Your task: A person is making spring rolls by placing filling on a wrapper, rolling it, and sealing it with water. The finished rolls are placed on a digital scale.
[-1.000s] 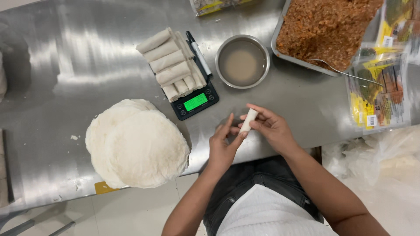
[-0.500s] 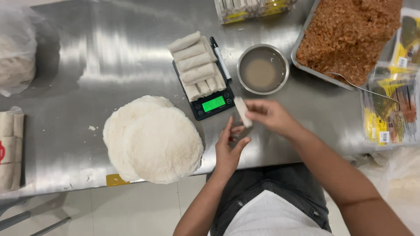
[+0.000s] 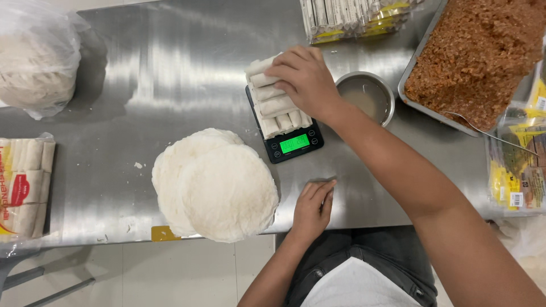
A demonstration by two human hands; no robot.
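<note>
Right hand: the right hand (image 3: 304, 77) was reaching over the far end of the rolls (image 3: 273, 99) stacked on the small black scale (image 3: 287, 133), fingers curved down on the top ones. Honestly couldn't tell if it was still pinching a roll or just pressing on the pile, since the hand covered that bit.

Left hand: the left hand (image 3: 313, 207) lay flat and empty on the steel table (image 3: 142, 85) near the front edge, fingers loosely together, gripping nothing.

Hidden stuff: the far rolls sat under the right hand. The tray of brown filling (image 3: 478, 57) was cut off at the top right, and the bag of wrappers (image 3: 37, 62) at the left edge. The packs at the far edge (image 3: 352, 17) and the yellow packets (image 3: 520, 170) on the right were only partly in frame.

Edges and room: the stack of round white wrappers (image 3: 216, 185) hung slightly over the near table edge. There was open steel between that stack and the left-hand bag. The little metal bowl (image 3: 367, 96) sat just right of the scale, close to the right wrist.

Changed: half a second before, both hands were together near the table edge working one roll; now they'd split, with the right one gone out to the scale and the left dropped to the table.
</note>
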